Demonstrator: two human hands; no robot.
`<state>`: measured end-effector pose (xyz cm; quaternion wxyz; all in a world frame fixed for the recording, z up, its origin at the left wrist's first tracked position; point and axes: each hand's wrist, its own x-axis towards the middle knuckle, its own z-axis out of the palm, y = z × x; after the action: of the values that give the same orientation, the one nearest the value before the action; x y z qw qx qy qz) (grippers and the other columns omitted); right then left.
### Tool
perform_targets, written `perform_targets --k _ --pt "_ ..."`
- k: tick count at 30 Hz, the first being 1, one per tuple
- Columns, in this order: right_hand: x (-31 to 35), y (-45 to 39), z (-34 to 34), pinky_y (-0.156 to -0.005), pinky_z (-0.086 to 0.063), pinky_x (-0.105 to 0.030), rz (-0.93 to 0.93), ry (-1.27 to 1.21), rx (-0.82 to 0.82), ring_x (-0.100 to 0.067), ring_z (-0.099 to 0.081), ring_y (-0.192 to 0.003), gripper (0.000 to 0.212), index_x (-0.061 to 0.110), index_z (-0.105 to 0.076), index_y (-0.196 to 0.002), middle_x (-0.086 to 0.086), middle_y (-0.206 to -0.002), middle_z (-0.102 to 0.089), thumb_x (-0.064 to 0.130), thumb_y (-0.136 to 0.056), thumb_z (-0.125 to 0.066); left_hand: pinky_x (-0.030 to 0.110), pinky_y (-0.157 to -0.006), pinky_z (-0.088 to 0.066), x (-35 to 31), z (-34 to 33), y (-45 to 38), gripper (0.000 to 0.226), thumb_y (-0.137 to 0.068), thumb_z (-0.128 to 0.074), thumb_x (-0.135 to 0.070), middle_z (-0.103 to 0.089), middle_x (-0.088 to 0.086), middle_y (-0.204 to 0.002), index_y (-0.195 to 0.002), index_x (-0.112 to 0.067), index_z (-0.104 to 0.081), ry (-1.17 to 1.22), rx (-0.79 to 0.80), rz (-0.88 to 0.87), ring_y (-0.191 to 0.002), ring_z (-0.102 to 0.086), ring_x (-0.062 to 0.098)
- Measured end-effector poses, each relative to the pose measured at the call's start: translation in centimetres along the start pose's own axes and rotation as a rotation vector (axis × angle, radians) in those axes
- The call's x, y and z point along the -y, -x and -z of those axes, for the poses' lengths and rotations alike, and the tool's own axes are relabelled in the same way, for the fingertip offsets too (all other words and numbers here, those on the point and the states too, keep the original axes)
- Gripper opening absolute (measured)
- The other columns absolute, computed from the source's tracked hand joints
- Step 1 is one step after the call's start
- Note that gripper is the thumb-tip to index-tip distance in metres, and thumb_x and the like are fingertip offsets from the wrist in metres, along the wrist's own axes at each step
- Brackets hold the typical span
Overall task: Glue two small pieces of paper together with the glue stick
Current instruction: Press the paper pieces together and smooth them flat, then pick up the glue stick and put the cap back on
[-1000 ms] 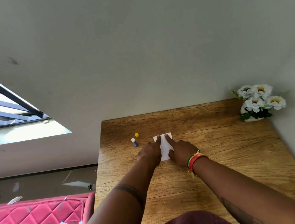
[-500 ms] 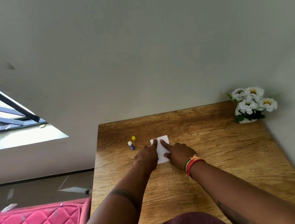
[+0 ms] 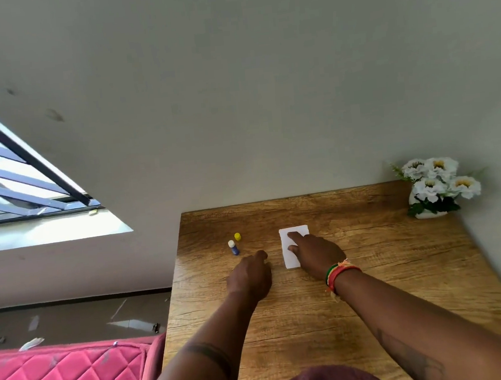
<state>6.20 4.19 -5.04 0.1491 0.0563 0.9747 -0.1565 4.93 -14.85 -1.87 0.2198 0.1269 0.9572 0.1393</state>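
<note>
Nearest the camera, two bare forearms reach forward over the wood-grain brown tabletop (image 3: 372, 285). Just short of the white rectangular paper (image 3: 291, 260), to its left, the left hand (image 3: 249, 276) rests knuckles-up on the wood with its fingers curled loosely under, gripping nothing and clear of the sheet. On the paper's right side the right hand (image 3: 317, 255), with a red, green and yellow braided wristband (image 3: 340, 274) at the wrist, lies spread, its forefinger stretched along the sheet and pressing it flat; it pins rather than clasps. Whether one sheet or two stacked ones lie there cannot be told, only one white outline shows.

Left of the paper and a little farther back stands the small blue glue stick (image 3: 233, 248) with its pale top, and just beyond it a tiny yellow cap (image 3: 237, 236), set apart from the stick. Far right of the paper, against the grey wall, sits a white pot of white artificial flowers (image 3: 438, 187).

The step seems to be pressing the joined pieces down. To do it well, the forefinger should sweep from the middle outward to each edge with steady pressure, while the free hand steadies a corner so nothing slides before the glue takes.
</note>
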Motion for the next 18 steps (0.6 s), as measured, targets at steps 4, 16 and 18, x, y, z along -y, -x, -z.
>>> perform_targets --k 4,16,18 --pt "3.5 -0.1 0.1 -0.082 -0.054 -0.04 0.077 -0.113 -0.068 -0.03 -0.065 -0.108 0.041 0.025 -0.049 -0.137 -0.007 -0.124 -0.067 0.044 -0.102 -0.04 0.042 -0.075 -0.06 2.4 -0.1 0.6 0.025 -0.106 -0.046 -0.038 -0.071 0.003 -0.102 -0.113 -0.022 -0.064 0.111 -0.125 0.093 -0.085 -0.067 0.02" --pt "8.9 -1.2 -0.5 -0.082 -0.055 -0.036 0.161 -0.298 -0.085 -0.024 -0.065 -0.102 0.031 0.022 -0.061 -0.121 -0.004 -0.12 -0.068 0.042 -0.102 -0.047 0.029 -0.067 -0.048 7.3 0.3 -2.4 0.053 -0.091 -0.075 -0.034 -0.075 0.001 -0.108 -0.141 -0.029 -0.059 0.754 -0.312 0.357 -0.09 -0.066 0.013" --pt "8.8 -1.3 -0.5 -0.082 -0.054 -0.034 0.157 -0.318 -0.084 -0.023 -0.065 -0.102 0.03 0.023 -0.061 -0.122 -0.004 -0.12 -0.068 0.041 -0.102 -0.048 0.028 -0.067 -0.05 6.8 0.0 -2.9 0.048 -0.091 -0.076 -0.033 -0.076 -0.002 -0.103 -0.136 -0.033 -0.062 0.789 -0.301 0.342 -0.092 -0.069 0.015"
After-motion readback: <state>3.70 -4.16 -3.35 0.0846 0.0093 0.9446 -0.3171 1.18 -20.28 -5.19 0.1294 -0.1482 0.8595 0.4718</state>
